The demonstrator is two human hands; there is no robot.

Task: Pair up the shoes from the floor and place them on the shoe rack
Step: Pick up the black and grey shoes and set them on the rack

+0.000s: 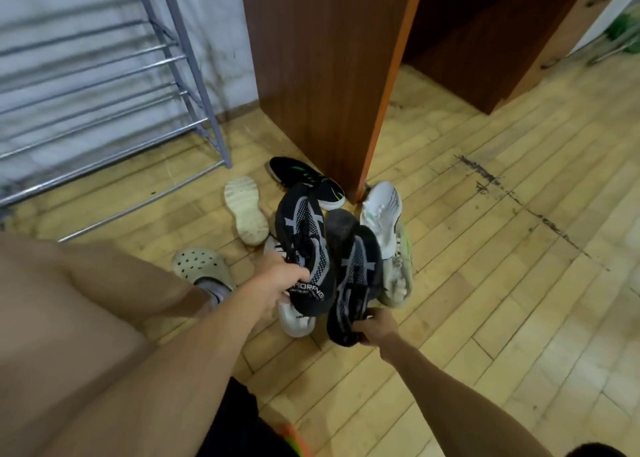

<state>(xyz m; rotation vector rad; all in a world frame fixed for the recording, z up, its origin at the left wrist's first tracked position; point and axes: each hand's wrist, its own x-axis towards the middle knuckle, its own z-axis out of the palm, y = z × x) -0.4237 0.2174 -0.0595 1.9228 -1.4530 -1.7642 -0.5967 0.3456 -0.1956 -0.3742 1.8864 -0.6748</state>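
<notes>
One marking is partly legible. The black-and-grey knit shoe (pixel 306 245) that I hold in my left hand (pixel 277 285) carries pale capital lettering across its heel collar. The letters read roughly "RORANG"; the start of the word is covered by my fingers, and blur makes the exact spelling uncertain. A smaller line of print sits directly beneath it and cannot be read. I can read no other text, number or sign.
</notes>
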